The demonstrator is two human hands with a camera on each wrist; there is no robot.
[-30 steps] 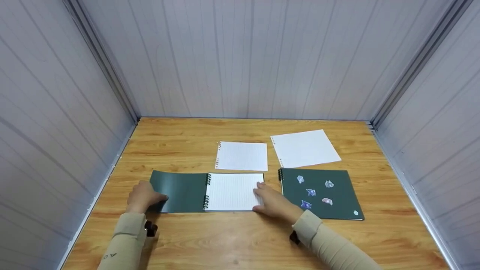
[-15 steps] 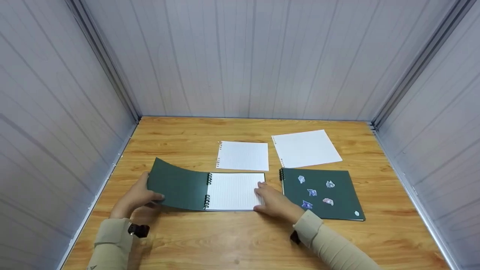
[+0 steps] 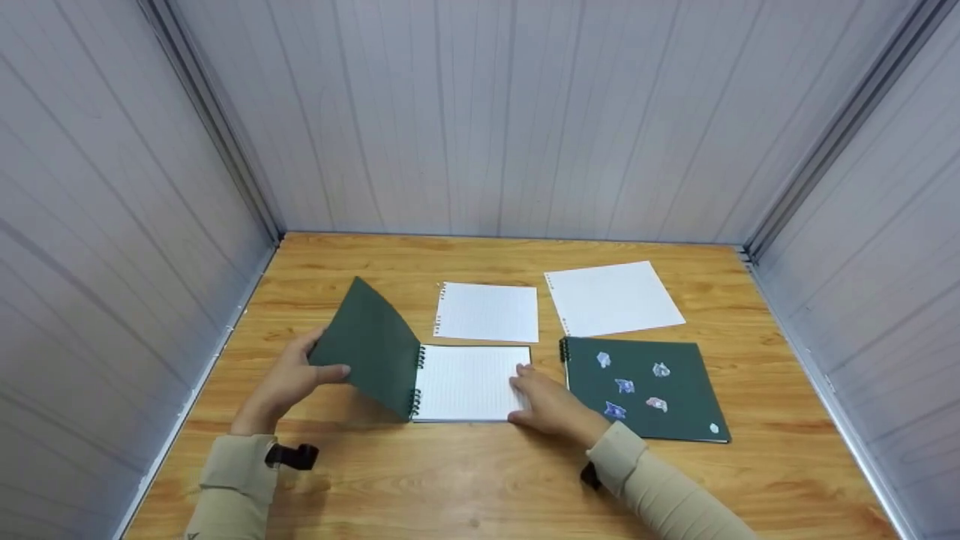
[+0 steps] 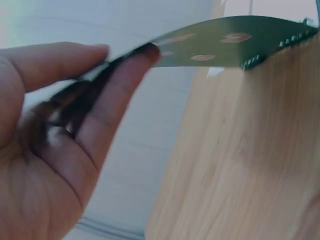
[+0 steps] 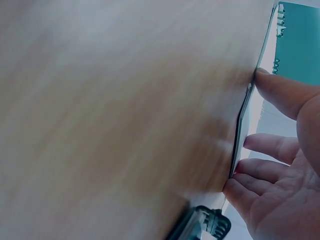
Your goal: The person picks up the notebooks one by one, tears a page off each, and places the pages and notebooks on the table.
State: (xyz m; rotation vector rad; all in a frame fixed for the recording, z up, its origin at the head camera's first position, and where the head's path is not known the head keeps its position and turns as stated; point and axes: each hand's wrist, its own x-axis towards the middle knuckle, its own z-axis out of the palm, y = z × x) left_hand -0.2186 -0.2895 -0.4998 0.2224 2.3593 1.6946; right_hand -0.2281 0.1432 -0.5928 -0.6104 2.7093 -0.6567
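Note:
A spiral notebook lies in the middle of the table, its lined white page point(image 3: 465, 382) facing up. Its dark green cover point(image 3: 367, 337) stands tilted up on the left of the black rings point(image 3: 417, 382). My left hand point(image 3: 289, 375) pinches the cover's free edge between thumb and fingers. In the left wrist view, the cover point(image 4: 205, 42) bows, and stickers point(image 4: 236, 37) show on its outer face. My right hand point(image 3: 555, 405) rests on the page's right edge. The right wrist view shows its fingertips point(image 5: 250, 182) and thumb spread along that edge.
A second green notebook point(image 3: 675, 397) with several stickers lies closed at the right. Behind are two loose punched sheets, a smaller lined one point(image 3: 487, 311) and a larger one point(image 3: 615, 298). Pale panel walls point(image 3: 495, 120) bound the wooden table point(image 3: 390, 487).
The green cover has risen from flat on the table to a steep tilt, lifted by my left hand. My right hand stays at the page's right edge.

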